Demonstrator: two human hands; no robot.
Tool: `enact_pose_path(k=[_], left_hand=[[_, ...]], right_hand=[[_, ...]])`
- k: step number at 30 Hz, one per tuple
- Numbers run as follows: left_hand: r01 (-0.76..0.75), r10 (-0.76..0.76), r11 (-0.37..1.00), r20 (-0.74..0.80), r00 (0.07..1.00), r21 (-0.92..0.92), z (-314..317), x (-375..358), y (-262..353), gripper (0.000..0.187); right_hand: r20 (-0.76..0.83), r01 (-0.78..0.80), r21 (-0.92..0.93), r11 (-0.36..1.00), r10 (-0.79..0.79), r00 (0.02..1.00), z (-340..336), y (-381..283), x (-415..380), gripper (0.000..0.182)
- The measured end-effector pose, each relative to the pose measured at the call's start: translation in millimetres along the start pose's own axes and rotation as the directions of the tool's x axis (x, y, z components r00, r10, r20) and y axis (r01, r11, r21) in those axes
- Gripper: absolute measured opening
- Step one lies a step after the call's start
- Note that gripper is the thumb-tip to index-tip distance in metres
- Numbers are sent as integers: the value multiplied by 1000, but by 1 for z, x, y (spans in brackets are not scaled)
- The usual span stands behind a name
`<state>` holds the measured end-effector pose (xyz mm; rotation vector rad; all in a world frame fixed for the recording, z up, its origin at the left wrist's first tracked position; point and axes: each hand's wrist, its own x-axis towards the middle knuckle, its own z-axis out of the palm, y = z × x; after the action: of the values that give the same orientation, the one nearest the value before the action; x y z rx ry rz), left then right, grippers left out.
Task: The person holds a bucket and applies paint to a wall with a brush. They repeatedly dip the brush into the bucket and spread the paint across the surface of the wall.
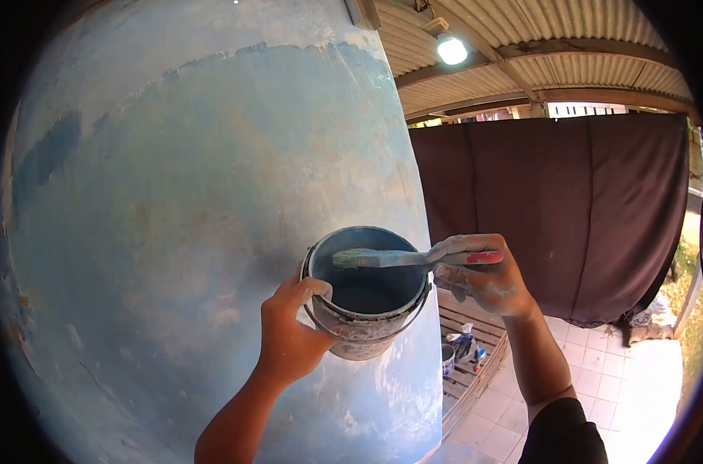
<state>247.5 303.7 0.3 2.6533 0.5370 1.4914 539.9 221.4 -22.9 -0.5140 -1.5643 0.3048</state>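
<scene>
My left hand (296,329) grips the rim and side of a paint-stained bucket (358,346), its thumb over the edge. Dark paint shows at the bottom, and a thin wire handle hangs down in front. Between the fingers of my right hand (479,272) is a paintbrush (398,259) with a red handle end. The brush lies level across the mouth of the bucket, its pale bristles pointing left over the opening. Paint smears cover the right hand's fingers. Behind the bucket rises a large blue-painted wall (174,255), with a paler band along its top.
A dark brown cloth (537,216) hangs at the right. Below, a slatted wooden bench (475,340) holds a small container (447,359) and other items. White floor tiles (580,348) lie beyond. A lit lamp (452,50) hangs under the corrugated roof.
</scene>
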Motion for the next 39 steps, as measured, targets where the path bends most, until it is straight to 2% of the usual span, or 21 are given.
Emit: enact_pose_path(k=[1,3,8,11,13,15,17,19,23,25,26,28,32,34,35,37,38,39], left_hand=[[-24,23,1000,3,1000,17,0,10,3,47],[-59,58,998,7,998,34,1,30,10,46],[-125,123,990,28,992,72,5,70,17,44],[-105,100,988,48,994,117,7,95,24,40],[-72,66,991,55,996,115,8,115,30,38],[-50,43,989,56,998,139,9,134,35,38],[-22,14,987,55,998,160,11,154,38,38],[63,-70,990,50,996,128,12,172,41,39],[105,-110,987,30,994,120,7,202,38,37],[118,-121,988,19,992,97,4,211,36,35],[117,-119,988,12,993,101,3,216,37,35],[161,-162,984,7,987,77,1,222,40,34],[198,-198,974,-4,980,107,0,231,42,36],[256,-256,963,-4,967,84,-2,230,50,41],[264,-264,961,-3,964,86,-3,231,46,41],[224,-225,974,7,974,26,-7,234,39,46],[223,-223,975,1,975,24,-6,234,41,46],[245,-245,969,0,970,21,-8,234,44,49]], right_hand=[[-7,13,4,1000,-13,1000,-2,-2,3,20],[-109,-114,216,970,140,984,-8,-9,9,19],[-282,-14,161,987,60,958,-17,3,31,28],[-372,105,167,980,-36,927,-21,4,53,30],[-360,146,196,970,-67,930,-35,14,74,34],[-456,257,227,939,-130,880,-46,21,102,34],[-488,301,230,925,-158,859,-61,32,138,34],[-558,382,264,885,-183,810,-70,39,176,33],[-603,405,257,878,-182,777,-89,62,275,32],[-603,425,158,891,-253,757,-94,76,318,28],[-600,430,161,889,-257,758,-95,81,338,28],[-652,360,10,933,-267,710,-96,93,366,25],[-715,309,1,951,-216,665,-99,123,395,20],[-746,354,-135,925,-330,579,-112,148,397,23],[-746,349,-129,928,-323,583,-118,148,391,23],[-766,131,-74,989,-141,628,-137,134,379,28],[-754,198,-126,972,-223,617,-149,135,381,28],[-751,197,-129,972,-225,621,-149,130,381,28]])
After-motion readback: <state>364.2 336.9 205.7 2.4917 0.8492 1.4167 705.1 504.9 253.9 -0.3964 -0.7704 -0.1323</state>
